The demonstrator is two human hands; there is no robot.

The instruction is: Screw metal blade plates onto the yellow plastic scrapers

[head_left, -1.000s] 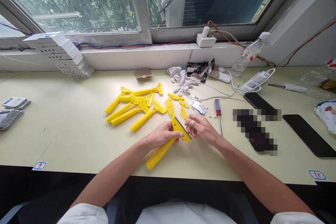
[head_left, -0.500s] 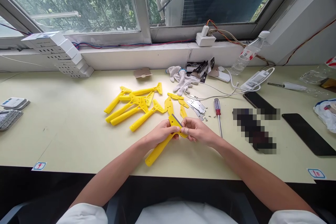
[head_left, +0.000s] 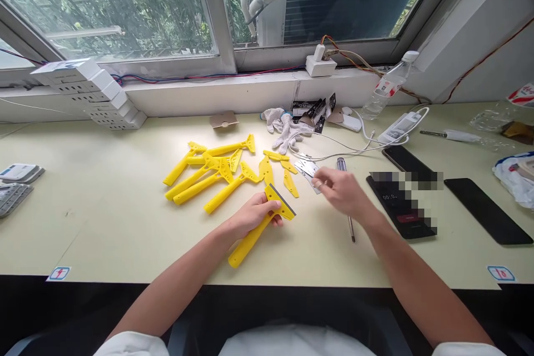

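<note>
While the left hand (head_left: 256,212) grips the scraper (head_left: 250,242) just below its head, thumb on top, the right hand (head_left: 344,192) is at the loose blades (head_left: 305,167), fingertips bent over the near side of the pile; whether they have pinched one cannot be told. The scraper is tilted over the near part of the table (head_left: 137,233), its handle end toward the person. A dark strip (head_left: 284,201) runs along the edge of its head, so this one looks partly put together, though whether anything is fastened does not show. Much seems left: several yellow handles (head_left: 187,184) lie loosely heaped beyond the left hand, no blade visible on them, and a few yellow plates (head_left: 291,184) lie between that heap and the blades. The screwdriver (head_left: 341,164) rests partly hidden by the right hand, apparently not grasped.
</note>
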